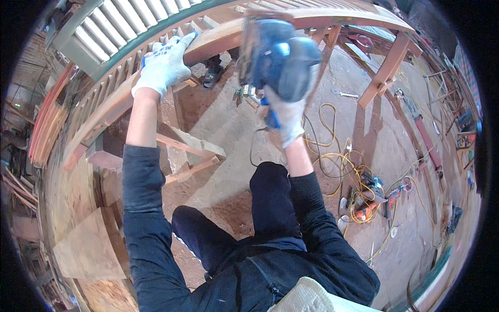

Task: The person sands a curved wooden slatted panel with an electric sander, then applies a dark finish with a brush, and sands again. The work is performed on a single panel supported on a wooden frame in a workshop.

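My right hand, in a white and blue work glove, grips a blue power sander that is smeared by motion. The sander sits against the edge of a long wooden rail, part of a slatted wooden frame; its exact contact is blurred. My left hand, gloved the same way, is closed over this rail further left, beside the slats. Below the rail, a wooden leg brace stands near my knees.
A pale louvred panel with a green edge stands behind the frame. Another wooden leg supports its right side. Yellow cords and power tools lie on the floor at right. Another person's foot shows beneath the frame.
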Motion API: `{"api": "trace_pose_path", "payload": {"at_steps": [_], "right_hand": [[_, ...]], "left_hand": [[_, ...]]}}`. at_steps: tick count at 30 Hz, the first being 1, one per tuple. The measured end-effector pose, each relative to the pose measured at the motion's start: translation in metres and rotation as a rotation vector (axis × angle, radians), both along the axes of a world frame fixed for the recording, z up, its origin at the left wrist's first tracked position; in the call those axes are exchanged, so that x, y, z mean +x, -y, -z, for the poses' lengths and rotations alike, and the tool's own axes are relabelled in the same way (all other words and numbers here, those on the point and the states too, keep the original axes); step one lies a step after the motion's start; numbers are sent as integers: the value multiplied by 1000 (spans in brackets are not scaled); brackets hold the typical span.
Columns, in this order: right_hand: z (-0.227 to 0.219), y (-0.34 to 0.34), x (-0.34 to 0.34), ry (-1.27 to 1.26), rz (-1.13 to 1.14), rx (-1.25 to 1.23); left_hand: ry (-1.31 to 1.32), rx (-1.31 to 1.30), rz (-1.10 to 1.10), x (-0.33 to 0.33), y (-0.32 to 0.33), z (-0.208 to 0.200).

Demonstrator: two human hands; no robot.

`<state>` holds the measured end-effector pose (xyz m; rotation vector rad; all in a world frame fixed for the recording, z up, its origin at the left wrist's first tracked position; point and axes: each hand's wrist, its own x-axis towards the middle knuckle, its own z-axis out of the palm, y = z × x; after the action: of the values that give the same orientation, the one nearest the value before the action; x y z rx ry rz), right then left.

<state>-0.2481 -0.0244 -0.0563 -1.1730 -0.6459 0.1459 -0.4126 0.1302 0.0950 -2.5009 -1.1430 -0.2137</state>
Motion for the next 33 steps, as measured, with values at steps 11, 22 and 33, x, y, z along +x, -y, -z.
{"api": "trace_pose_path", "payload": {"at_steps": [11,22,33], "right_hand": [[22,5,10,380,-108,-98],[1,53,100,-239,-67,-105],[0,62,37,-72,-117,-58]], "left_hand": [[-21,-14,20,-2,-8,-4],[185,193,29,71,7,2],[132,-84,-14,43,34,-28]]}}
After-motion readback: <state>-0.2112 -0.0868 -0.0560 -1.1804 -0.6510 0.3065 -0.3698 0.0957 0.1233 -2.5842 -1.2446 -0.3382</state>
